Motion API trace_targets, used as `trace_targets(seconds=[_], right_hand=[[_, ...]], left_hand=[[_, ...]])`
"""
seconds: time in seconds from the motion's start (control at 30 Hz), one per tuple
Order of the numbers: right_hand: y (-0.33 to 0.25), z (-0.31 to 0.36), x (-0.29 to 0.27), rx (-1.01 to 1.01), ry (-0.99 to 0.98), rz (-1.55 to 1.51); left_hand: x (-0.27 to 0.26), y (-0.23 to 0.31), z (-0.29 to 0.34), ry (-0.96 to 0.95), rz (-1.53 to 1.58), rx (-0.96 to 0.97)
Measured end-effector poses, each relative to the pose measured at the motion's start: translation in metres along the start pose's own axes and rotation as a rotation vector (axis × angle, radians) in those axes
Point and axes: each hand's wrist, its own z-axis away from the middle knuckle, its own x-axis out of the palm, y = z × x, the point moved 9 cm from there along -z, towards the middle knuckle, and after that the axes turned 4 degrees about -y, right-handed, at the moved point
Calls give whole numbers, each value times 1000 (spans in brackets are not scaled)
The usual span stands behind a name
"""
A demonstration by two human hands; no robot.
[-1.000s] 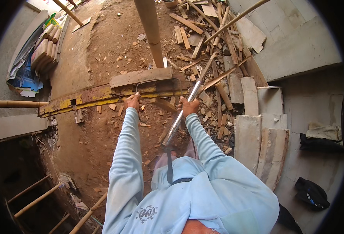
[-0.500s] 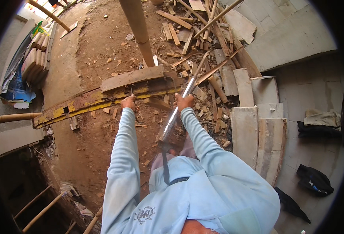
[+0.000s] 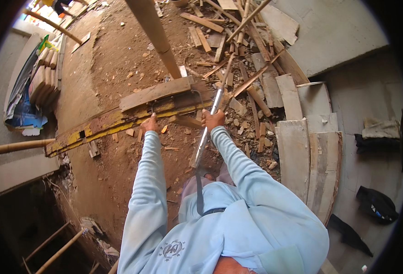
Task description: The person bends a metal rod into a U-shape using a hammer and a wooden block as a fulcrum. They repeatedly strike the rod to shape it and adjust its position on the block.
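My right hand [image 3: 213, 119] is closed around a long silver metal pipe [image 3: 217, 100], which slants from a brownish far end down to a dull end near my legs. Just left of it, my left hand [image 3: 150, 123] is closed at the near edge of a worn beam with yellow paint [image 3: 101, 130]. A thin, dark bent metal rod [image 3: 195, 92] lies over the beam, and one end seems to run into my left hand. On top of the beam rests a short brown plank [image 3: 156, 94].
Scrap wood [image 3: 219, 41] is heaped at the far right. Pale boards [image 3: 294, 157] stand beside my right arm. A thick bamboo pole [image 3: 153, 36] rises ahead. At lower left, a dark pit [image 3: 19, 228] has poles across it. Stacked tiles [image 3: 44, 82] lie far left.
The pipe's far end has swung left, so it stands more in line with my body. My right hand has shifted slightly left with it. My left hand stays near the beam.
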Motion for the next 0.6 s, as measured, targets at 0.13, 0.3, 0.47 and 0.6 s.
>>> trace_targets(seconds=[0.13,0.3,0.47,0.6], right_hand=[[18,-7,3,12,-43,-86],[11,5,9,-3,-68,-137],[-1,12,16,26,-3,-34],[-9,19,14,80,17,144]], left_hand=[[-6,9,6,39,46,188],[-21,35,22,26,129,242],[-18,-10,-22,-42,133,-30],[-4,-17,-19,-151,114,-227]])
